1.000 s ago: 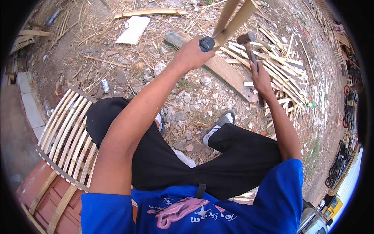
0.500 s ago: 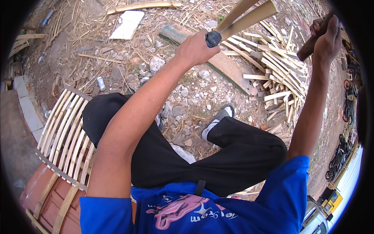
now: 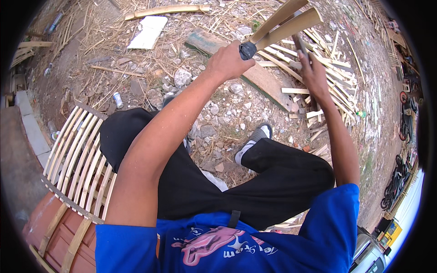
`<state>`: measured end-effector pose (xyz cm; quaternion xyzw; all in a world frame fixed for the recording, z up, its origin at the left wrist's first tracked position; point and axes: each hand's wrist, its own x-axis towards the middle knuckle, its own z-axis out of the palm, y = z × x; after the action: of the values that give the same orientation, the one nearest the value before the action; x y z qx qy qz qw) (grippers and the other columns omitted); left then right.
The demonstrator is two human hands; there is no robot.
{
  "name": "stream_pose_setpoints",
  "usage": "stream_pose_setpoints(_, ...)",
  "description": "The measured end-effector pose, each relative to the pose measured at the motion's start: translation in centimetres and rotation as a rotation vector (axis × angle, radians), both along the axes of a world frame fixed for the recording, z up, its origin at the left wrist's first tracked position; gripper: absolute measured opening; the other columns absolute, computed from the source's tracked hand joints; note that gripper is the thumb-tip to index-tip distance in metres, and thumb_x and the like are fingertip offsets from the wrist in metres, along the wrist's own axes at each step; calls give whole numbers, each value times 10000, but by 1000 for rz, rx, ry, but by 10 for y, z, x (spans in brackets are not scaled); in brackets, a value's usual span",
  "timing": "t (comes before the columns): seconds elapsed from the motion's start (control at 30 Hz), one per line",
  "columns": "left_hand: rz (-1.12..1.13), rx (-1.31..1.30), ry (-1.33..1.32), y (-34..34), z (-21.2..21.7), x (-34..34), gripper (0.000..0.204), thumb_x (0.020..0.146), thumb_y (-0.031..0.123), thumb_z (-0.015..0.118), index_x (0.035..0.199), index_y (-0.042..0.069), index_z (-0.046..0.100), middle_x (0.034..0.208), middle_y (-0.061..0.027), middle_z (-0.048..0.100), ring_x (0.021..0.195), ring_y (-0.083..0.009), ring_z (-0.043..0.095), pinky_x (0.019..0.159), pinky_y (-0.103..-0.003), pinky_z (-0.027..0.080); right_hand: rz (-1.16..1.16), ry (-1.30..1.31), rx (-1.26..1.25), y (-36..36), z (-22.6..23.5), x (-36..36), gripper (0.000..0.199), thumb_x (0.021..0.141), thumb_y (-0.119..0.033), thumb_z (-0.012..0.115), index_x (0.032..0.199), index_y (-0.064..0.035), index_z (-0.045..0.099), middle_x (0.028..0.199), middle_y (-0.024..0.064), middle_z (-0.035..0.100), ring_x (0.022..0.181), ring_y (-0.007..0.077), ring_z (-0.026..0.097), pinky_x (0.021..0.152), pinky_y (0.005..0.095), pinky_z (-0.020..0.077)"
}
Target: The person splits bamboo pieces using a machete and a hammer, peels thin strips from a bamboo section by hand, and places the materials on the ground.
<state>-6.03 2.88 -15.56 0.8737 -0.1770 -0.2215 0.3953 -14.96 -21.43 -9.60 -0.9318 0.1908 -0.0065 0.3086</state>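
— Looking from nine o'clock, what comes first?
— A curved slat frame, then the left hand closed around a dark handle at twelve o'clock.
— And at one o'clock?
— Two bamboo strips rise there; the right hand is wrapped around a tool handle.

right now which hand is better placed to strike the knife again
Right. The right hand grips the mallet beside the bamboo strips, free to swing; the left hand is busy holding the knife handle.
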Motion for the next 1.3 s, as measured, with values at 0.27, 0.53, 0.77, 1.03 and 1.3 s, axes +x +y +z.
stream_pose_setpoints(0.27, -15, -16, -28, -2, -2, 4, 584, 737, 442, 704, 1152, 50, 578, 1015, -222, 675, 987, -382, 651, 860, -455, 505, -2, -675, 66, -20, 161, 38, 478, 981, -538, 431, 888, -77, 518, 626, -19, 445, 533, 89, 403, 504, 243, 331)
stream_pose_setpoints(0.53, 0, 7, -31, -3, -4, 2, 557, 734, 440, 699, 1132, 62, 601, 1024, -220, 676, 983, -383, 650, 858, -452, 507, 37, -131, -131, -18, -40, -5, 480, 1000, -451, 421, 1018, 12, 547, 725, 213, 573, 690, 357, 583, 659, 457, 436)
stream_pose_setpoints(0.77, 52, -51, 38, 5, -12, 5, 538, 716, 431, 695, 1104, 64, 627, 1028, -203, 681, 985, -369, 652, 859, -444, 510, 2, 104, -51, -9, -49, -21, 467, 977, -460, 477, 993, 4, 535, 800, 288, 593, 739, 447, 581, 677, 473, 435)
stream_pose_setpoints(1.03, 58, -36, -22, 8, -20, 12, 541, 713, 435, 703, 1094, 57, 634, 1007, -207, 684, 988, -368, 651, 873, -443, 504, 46, -413, -8, -16, 92, 29, 462, 995, -503, 439, 940, -66, 578, 624, -55, 451, 520, 54, 386, 477, 215, 297)
stream_pose_setpoints(1.3, 42, -16, -55, -5, -18, 6, 470, 749, 381, 701, 1077, 47, 651, 972, -167, 692, 902, -314, 668, 805, -404, 504, 70, -1025, -319, -29, 11, 42, 457, 1032, -447, 307, 866, -60, 485, 644, 76, 504, 547, 163, 486, 525, 309, 426)
